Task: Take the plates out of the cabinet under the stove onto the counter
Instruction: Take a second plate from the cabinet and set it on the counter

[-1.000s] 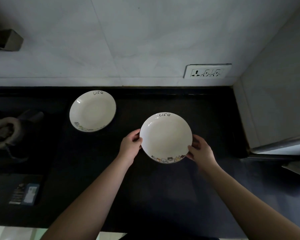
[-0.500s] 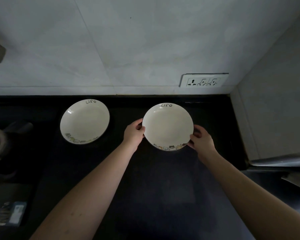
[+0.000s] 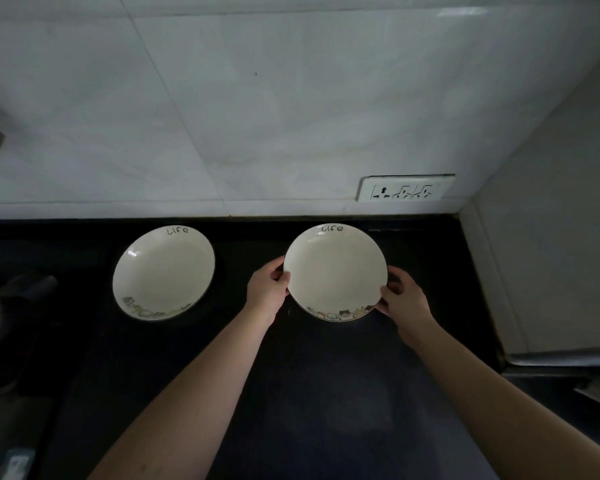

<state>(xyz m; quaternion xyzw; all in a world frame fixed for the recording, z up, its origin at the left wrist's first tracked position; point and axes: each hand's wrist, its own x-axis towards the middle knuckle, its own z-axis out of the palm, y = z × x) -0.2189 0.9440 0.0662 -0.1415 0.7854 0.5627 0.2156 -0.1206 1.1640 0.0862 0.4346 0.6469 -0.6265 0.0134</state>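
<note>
White round ceramic plate (image 3: 335, 271) lettered "life": your left hand (image 3: 267, 291) pinches its rim at 9 o'clock, right hand (image 3: 400, 299) at 4. Lower it flat onto the black counter (image 3: 326, 393), apart from the matching plate (image 3: 163, 273) at its 9 o'clock; release both together.

Over the last second the right plate (image 3: 335, 271), held at its rim by the left hand (image 3: 267, 291) and right hand (image 3: 400, 299), has travelled away from the person across the surface (image 3: 326, 393) toward the wall, drawing level with the left plate (image 3: 163, 271).
</note>
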